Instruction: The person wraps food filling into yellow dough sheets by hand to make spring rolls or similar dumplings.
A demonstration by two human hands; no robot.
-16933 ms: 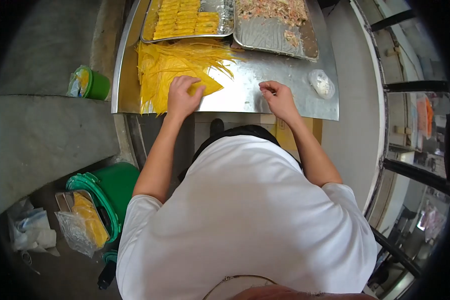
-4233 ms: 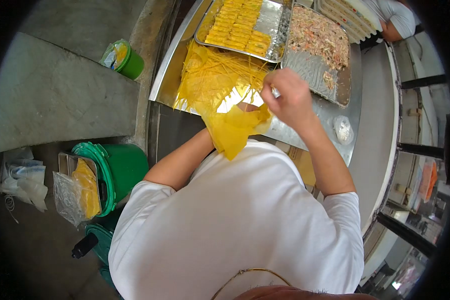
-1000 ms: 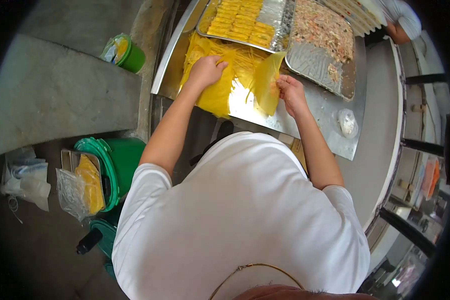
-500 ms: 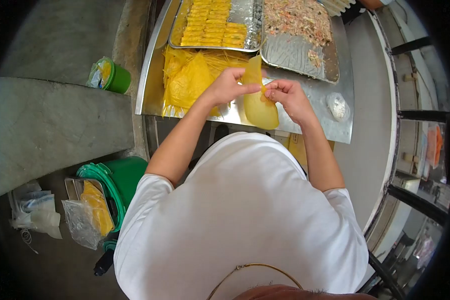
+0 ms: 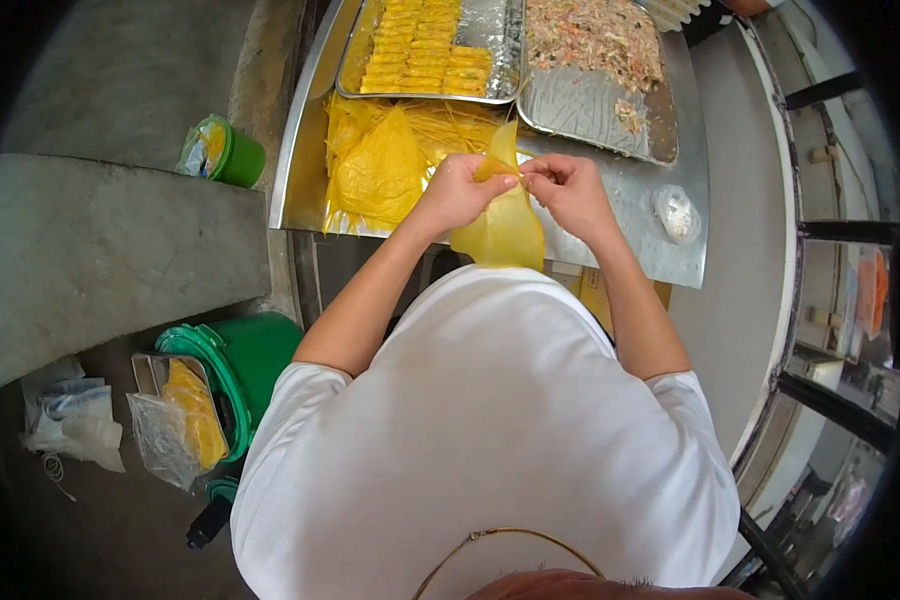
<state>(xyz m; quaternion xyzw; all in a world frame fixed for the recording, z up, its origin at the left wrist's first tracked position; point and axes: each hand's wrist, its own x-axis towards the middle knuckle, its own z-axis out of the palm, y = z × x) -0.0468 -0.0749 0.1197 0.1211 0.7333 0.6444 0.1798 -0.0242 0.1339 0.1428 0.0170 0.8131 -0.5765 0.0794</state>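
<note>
Both hands pinch a thin yellow wrapper sheet [image 5: 500,232] above the near edge of the steel table. My left hand [image 5: 462,192] grips it from the left, thumb on top, and my right hand [image 5: 570,192] pinches its right side with fingertips close to the left thumb. The lower part hangs towards my shirt; a narrow tip sticks up between the hands. Left of them lies a pile of yellow sheets [image 5: 375,165] with thin cut strips. Beyond the hands are a tray [image 5: 490,75] of rolled yellow pieces and a tray of chopped filling [image 5: 600,45].
A small knotted plastic bag of white stuff [image 5: 678,214] rests on the steel table [image 5: 630,225] at right. On the left are a green pail [image 5: 238,158] on a ledge, a large green bin [image 5: 260,350] and plastic bags [image 5: 75,425]. Black bars [image 5: 838,410] run along the right.
The sheet has turned and spread out, its lower part now hanging nearer my shirt and further left. Both hands have shifted slightly towards me, still pinching it.
</note>
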